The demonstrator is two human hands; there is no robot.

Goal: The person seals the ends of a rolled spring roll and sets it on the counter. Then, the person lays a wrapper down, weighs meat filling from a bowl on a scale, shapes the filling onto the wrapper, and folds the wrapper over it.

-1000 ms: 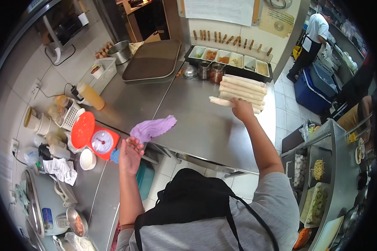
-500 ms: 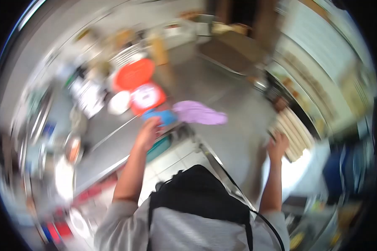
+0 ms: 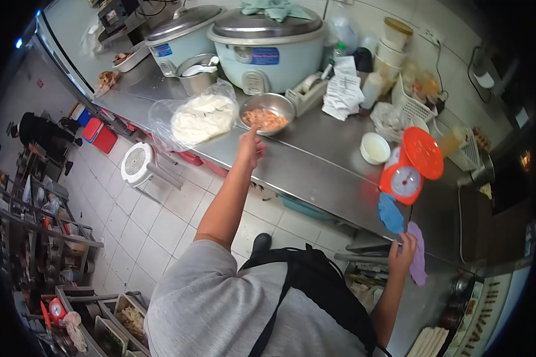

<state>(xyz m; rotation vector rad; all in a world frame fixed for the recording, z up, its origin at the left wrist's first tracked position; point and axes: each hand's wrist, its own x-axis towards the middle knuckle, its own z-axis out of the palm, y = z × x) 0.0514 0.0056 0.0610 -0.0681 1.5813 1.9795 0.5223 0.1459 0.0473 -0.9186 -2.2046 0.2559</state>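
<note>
My left hand point(image 3: 251, 149) reaches to the near rim of a metal bowl point(image 3: 284, 105) of pinkish chopped food point(image 3: 264, 119). Its fingers are partly spread with nothing seen in them; whether they touch the bowl I cannot tell. Beside the bowl lies a clear plastic bag point(image 3: 161, 116) around a white, soft-looking mass point(image 3: 203, 119). Over the counter's right part, my right hand point(image 3: 403, 251) has loosely bent, parted fingers and appears to hold nothing. Close to it are a limp blue glove-like piece point(image 3: 390, 213) and a limp purple one point(image 3: 417, 253).
An orange-red scale point(image 3: 406, 181) and a white bowl point(image 3: 375, 148) stand on the steel counter point(image 3: 321, 178). Large rice cookers point(image 3: 267, 50) line the back. A white stool point(image 3: 138, 163) is on the tiled floor at left; a person point(image 3: 39, 134) bends over farther off.
My view has swung left. My left hand has gone from beside the blue piece to the metal bowl. My right hand has left the pale rolls and is now near the blue and purple pieces.
</note>
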